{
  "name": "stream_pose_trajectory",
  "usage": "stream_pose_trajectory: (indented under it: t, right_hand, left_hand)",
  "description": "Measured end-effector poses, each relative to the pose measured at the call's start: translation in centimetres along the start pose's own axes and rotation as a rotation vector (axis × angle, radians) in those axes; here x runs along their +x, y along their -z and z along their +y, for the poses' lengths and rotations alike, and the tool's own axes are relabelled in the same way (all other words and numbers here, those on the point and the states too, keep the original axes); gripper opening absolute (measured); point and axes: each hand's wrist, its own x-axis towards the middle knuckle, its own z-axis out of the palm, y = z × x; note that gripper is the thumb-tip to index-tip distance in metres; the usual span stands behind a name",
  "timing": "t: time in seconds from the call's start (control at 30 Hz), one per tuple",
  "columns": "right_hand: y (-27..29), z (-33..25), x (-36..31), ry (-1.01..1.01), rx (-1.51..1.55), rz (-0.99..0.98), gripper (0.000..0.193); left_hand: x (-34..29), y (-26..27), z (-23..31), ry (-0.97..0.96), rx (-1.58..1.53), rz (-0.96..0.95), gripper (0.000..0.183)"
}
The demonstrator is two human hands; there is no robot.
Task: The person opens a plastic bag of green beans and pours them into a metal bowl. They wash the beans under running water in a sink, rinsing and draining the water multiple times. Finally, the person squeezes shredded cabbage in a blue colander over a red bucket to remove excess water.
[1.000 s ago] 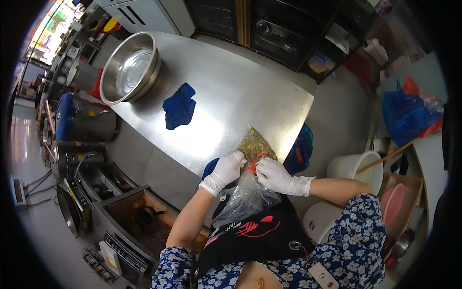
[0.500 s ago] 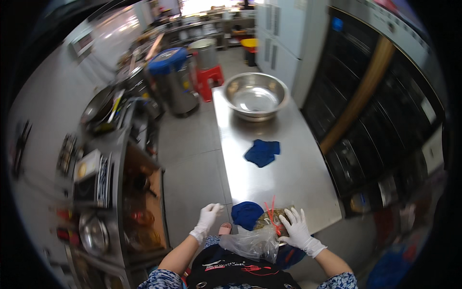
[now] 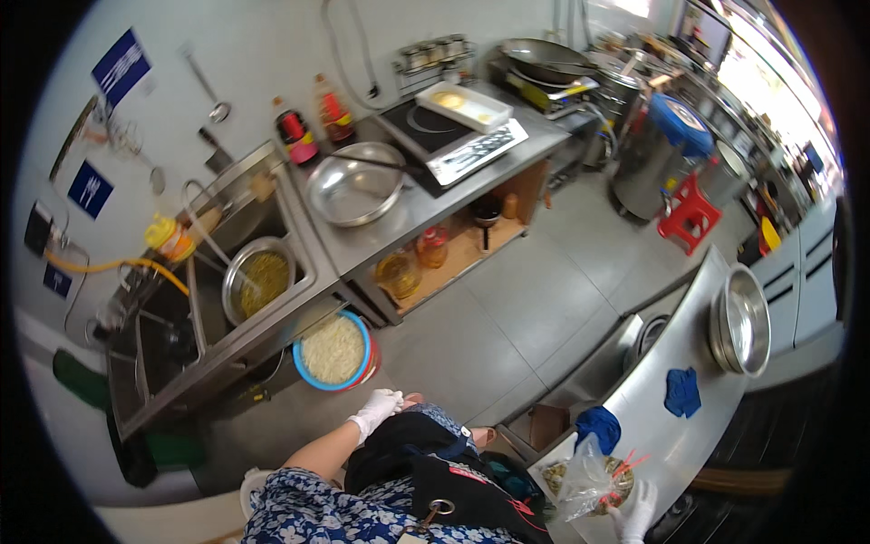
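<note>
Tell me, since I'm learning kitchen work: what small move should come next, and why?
Probably ease the white-gloved right hand off the clear plastic bag with red string: the bag rests on the shiny steel table, and the white-gloved left hand is well clear of it.

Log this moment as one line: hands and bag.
left hand: away from steel table; right hand: open, beside clear bag; bag: on table

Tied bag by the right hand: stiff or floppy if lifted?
Bag likely floppy: its clear plastic is crumpled. Weight probably sits in the filled part beside the red tie. Shiny film may be slippery.
</note>
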Motion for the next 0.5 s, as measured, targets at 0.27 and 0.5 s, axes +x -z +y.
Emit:
stream_pose_trajectory:
  t: [0.27, 0.5]
  right_hand:
    - [9.8, -1.9, 1.4, -0.089, -0.305, 0.343, 0.042]
    - [5.0, -21.2, 8.8, 0.316, -0.031, 0.036, 0.040]
  left_hand:
    - [1.1, 4.7, -3.0, -0.421, 0.393, -0.071, 0.032]
    - [-0.7, 16.8, -8.1, -0.486, 0.381, -0.022, 0.030]
